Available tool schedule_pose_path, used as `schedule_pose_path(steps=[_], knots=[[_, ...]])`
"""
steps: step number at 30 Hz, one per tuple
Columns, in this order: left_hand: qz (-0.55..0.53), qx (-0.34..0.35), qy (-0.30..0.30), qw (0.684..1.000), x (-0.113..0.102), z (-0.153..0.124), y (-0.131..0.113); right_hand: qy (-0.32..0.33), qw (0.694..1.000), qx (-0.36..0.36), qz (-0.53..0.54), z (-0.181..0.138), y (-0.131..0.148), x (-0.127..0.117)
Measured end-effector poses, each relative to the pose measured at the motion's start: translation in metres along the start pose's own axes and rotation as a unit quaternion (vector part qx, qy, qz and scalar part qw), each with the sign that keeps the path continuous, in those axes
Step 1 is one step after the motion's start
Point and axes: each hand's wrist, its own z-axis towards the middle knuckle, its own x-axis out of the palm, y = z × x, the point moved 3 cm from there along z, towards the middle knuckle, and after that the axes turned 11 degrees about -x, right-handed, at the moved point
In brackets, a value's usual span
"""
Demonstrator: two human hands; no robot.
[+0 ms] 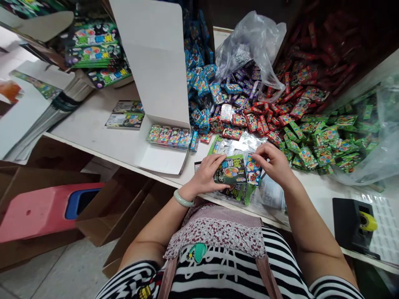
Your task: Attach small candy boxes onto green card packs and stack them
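Observation:
My left hand, a pale green bangle on its wrist, is closed on a flat dark green printed packet near the counter's front edge. Thumb and fingers of my right hand pinch the upper right edge of a blue printed card. The card stands against the packet's right side; whether part of it is inside, I cannot tell. Beneath both lie more green packets and clear plastic wrapping. To the left, an open white box holds a row of small candy boxes in several colours.
Heaps of small blue boxes, purple boxes, red boxes and green boxes line the counter's back and right. A clear bag sits among them. A black tape dispenser stands right; cardboard cartons and a pink stool are lower left.

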Motion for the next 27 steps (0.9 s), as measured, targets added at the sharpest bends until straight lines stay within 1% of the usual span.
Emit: schedule_pose_path(steps=[4, 6, 9, 13, 15, 17, 19, 21, 23, 25, 27], knots=[[0.006, 0.031, -0.005, 0.999, 0.0, 0.001, -0.003, 0.063, 0.998, 0.007, 0.017, 0.001, 0.002, 0.0], [-0.002, 0.026, -0.011, 1.0, 0.0, 0.001, -0.004, 0.063, 0.998, 0.015, 0.016, 0.003, 0.001, -0.003], [-0.008, 0.02, -0.016, 1.0, -0.002, 0.002, -0.006, 0.042, 0.999, 0.019, 0.007, 0.005, 0.001, -0.007], [-0.001, 0.044, -0.005, 0.999, -0.003, 0.004, -0.01, 0.062, 0.998, 0.028, 0.01, 0.007, 0.003, 0.0], [0.004, 0.047, -0.011, 0.999, -0.002, 0.005, -0.011, 0.025, 0.998, 0.057, -0.011, 0.009, 0.001, 0.007], [0.008, 0.045, -0.022, 0.999, -0.001, 0.006, -0.011, -0.038, 0.996, 0.069, -0.04, 0.009, -0.001, 0.013], [0.011, 0.038, -0.026, 0.999, -0.001, 0.007, -0.01, -0.091, 0.993, 0.053, -0.059, 0.007, -0.001, 0.016], [0.012, 0.023, -0.029, 0.999, -0.002, 0.007, -0.008, -0.116, 0.991, 0.035, -0.063, 0.002, 0.001, 0.014], [0.016, 0.009, -0.043, 0.999, -0.005, 0.006, -0.005, -0.092, 0.994, 0.031, -0.05, -0.005, 0.003, 0.012], [0.022, 0.001, -0.062, 0.998, -0.007, 0.005, -0.003, -0.039, 0.998, 0.016, -0.039, -0.014, 0.008, 0.011], [0.025, -0.002, -0.076, 0.997, -0.008, 0.004, -0.002, -0.002, 0.999, -0.009, -0.047, -0.021, 0.015, 0.011]])
